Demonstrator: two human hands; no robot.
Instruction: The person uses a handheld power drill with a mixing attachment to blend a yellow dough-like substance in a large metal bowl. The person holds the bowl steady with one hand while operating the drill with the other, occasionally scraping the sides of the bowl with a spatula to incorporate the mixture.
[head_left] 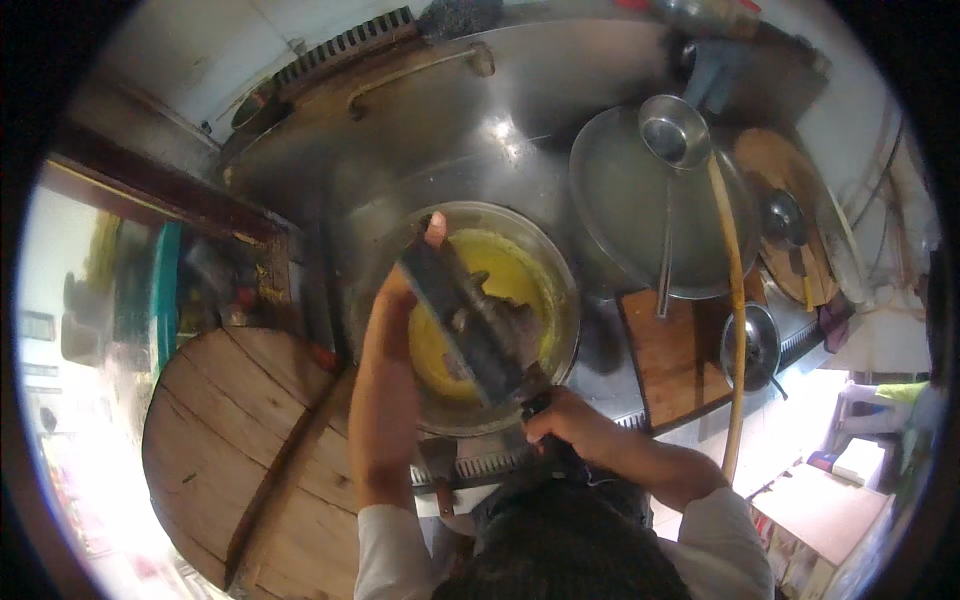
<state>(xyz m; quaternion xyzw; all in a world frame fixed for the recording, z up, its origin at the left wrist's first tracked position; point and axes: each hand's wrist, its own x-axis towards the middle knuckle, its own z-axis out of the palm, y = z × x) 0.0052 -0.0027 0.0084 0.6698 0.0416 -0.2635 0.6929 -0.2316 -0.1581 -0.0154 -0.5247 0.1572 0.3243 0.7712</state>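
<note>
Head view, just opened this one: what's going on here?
A person works with both hands over a round metal pan holding yellow contents. The right hand grips the handle of a long, dark, flat rectangular tool, which slants across the pan. The left hand is at the tool's far end, partly hidden behind it, so its hold is unclear. Dark lumpy material shows beside the tool. A large round wooden disc sits to the left.

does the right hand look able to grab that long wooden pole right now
Probably not at once: the right hand is closed around a dark flat tool's black handle. If freed, likely yes: the long wooden pole is off to its right, with nothing visible blocking the way.
</note>
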